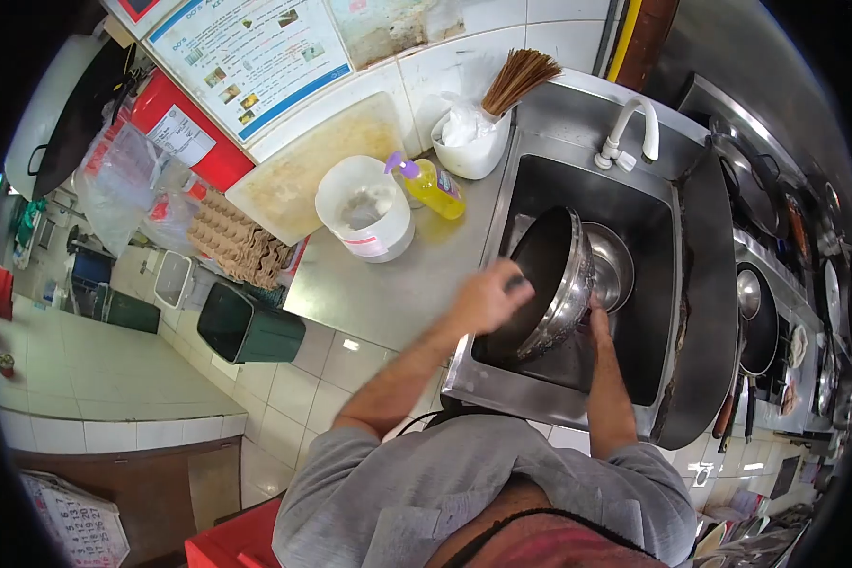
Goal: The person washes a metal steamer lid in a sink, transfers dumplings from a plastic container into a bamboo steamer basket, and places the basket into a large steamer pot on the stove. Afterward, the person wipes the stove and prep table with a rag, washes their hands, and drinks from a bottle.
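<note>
A large pan (547, 275), dark inside with a shiny, sudsy-looking metal outer wall, is tilted on its side over the sink (646, 352). My right hand (596, 320) grips it from the outer side, with part of the fingers hidden behind the wall. At the pan's near left side is my left hand (494, 295), slightly blurred, its fingers curled around a small dark thing that I cannot make out. A round steel bowl (612, 268) rests in the basin behind the pan.
On the steel counter stand a yellow soap pump bottle (437, 192), a white tub (364, 213) and a white container (473, 142) holding a stick brush (521, 80). A white tap (634, 123) rises behind the basin. Pans (759, 322) line the right side; a green bin (251, 324) stands left.
</note>
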Demonstrator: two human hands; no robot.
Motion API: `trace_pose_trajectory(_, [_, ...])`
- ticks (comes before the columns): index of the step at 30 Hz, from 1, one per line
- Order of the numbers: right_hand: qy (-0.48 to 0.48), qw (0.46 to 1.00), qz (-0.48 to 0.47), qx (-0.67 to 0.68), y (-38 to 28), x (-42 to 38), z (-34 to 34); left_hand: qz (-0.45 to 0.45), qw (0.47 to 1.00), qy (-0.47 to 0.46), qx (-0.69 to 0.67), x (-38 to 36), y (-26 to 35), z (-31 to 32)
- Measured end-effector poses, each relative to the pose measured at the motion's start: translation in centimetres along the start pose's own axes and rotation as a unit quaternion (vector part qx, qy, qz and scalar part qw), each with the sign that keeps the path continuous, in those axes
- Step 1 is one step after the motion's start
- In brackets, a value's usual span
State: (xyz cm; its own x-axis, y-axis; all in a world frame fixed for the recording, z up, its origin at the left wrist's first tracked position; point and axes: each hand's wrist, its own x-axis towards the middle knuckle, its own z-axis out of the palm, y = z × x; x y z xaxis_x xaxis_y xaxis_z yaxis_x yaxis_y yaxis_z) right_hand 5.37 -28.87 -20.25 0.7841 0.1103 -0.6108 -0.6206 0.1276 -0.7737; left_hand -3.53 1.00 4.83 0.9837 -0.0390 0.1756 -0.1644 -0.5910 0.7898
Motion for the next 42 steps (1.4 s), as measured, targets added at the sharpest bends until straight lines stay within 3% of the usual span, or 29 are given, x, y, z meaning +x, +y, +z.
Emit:
trace_pose_trajectory(1, [-0.004,1.0,-0.001,0.012,-0.7,-0.8,0.6,-0.004,0.998,0.053,-0.029,1.3,-0.1,-2.9])
trace_pose_trajectory(3, [0.004,1.0,-0.002,0.013,-2.8,-3.0,2.0,0.098,0.959,0.264,0.018,3.2,2.1,-9.4])
trace_pose_trajectory(5, [-0.012,0.999,-0.022,0.044,-5.3,-4.4,3.2,0.084,0.93,0.355,0.04,5.3,0.4,-14.4])
trace_pose_trajectory(6, [-0.005,0.998,-0.021,0.055,-5.7,-4.1,3.3,0.006,0.934,0.344,0.095,6.1,-0.7,-16.8])
trace_pose_trajectory(8, [-0.003,1.0,-0.012,0.002,-6.3,-3.3,2.8,0.057,0.866,0.399,0.298,7.1,-2.4,-17.5])
trace_pose_trajectory(9, [-0.02,1.0,-0.018,-0.009,-6.6,-2.9,2.7,0.07,0.872,0.386,0.294,7.6,-1.5,-15.6])
trace_pose_trajectory(11, [-0.031,0.999,-0.011,-0.018,-7.7,-3.4,3.8,0.081,0.898,0.261,0.344,6.5,1.0,-9.8])
trace_pose_trajectory(12, [-0.026,0.999,0.007,-0.02,-8.6,-4.5,4.5,0.115,0.946,0.231,0.198,6.1,0.3,-4.8])
trace_pose_trajectory(14, [-0.032,0.998,-0.019,-0.051,-9.0,-3.8,4.7,-0.043,0.994,0.091,0.044,4.3,1.8,3.5])
trace_pose_trajectory(15, [-0.05,0.993,0.004,-0.107,-9.9,-4.2,4.9,-0.056,0.996,0.044,0.054,4.2,-1.6,7.0])
trace_pose_trajectory(17, [-0.113,0.974,0.005,-0.196,-12.5,-4.5,4.2,-0.068,0.992,0.044,-0.094,4.2,-0.8,9.8])
trace_pose_trajectory(18, [-0.084,0.974,-0.023,-0.21,-13.2,-3.0,3.9,-0.064,0.993,0.04,-0.093,4.4,-0.5,10.0])
trace_pose_trajectory(20, [-0.051,0.973,-0.054,-0.219,-15.4,1.6,3.3,-0.16,0.976,-0.012,-0.149,5.1,0.4,9.9])
trace_pose_trajectory(21, [0.052,0.952,-0.195,-0.23,-16.9,4.4,3.1,-0.118,0.98,0.02,-0.161,5.2,-1.4,11.1])
trace_pose_trajectory(23, [0.205,0.873,-0.369,-0.242,-21.4,7.1,2.8,-0.114,0.979,0.029,-0.168,5.1,-1.2,11.0])
trace_pose_trajectory(24, [0.312,0.775,-0.46,-0.301,-22.2,12.1,2.2,-0.113,0.976,0.039,-0.18,5.1,-1.0,10.9])
trace_pose_trajectory(25, [0.292,0.828,-0.409,-0.249,-24.6,12.7,2.2,-0.103,0.978,0.033,-0.176,5.0,-0.9,10.8])
trace_pose_trajectory(27, [0.278,0.872,-0.358,-0.187,-28.1,12.5,2.5,-0.136,0.97,0.044,-0.198,4.5,-1.0,10.2])
trace_pose_trajectory(29, [0.203,0.942,-0.257,-0.07,-29.9,12.5,2.6,-0.147,0.972,0.035,-0.18,4.5,0.1,8.9])
trace_pose_trajectory(30, [0.206,0.942,-0.259,-0.064,-30.3,13.0,2.3,-0.165,0.972,0.036,-0.165,4.6,0.2,8.3])
trace_pose_trajectory(32, [0.123,0.977,-0.173,0.031,-31.0,14.2,2.2,-0.161,0.974,0.037,-0.152,4.6,-2.1,7.8])
trace_pose_trajectory(34, [0.083,0.977,-0.186,0.061,-31.7,15.0,1.8,-0.16,0.976,0.034,-0.141,4.9,-2.7,7.6])
trace_pose_trajectory(36, [0.006,0.973,-0.2,0.112,-31.4,15.3,0.9,-0.168,0.95,0.058,-0.256,4.8,-2.8,7.9])
trace_pose_trajectory(38, [0.014,0.963,-0.255,0.086,-30.9,15.4,0.5,-0.16,0.957,0.037,-0.238,5.0,-2.3,8.0])
trace_pose_trajectory(42, [0.016,0.958,-0.274,0.082,-30.7,16.6,0.3,-0.162,0.954,0.024,-0.252,5.5,-1.0,8.5])
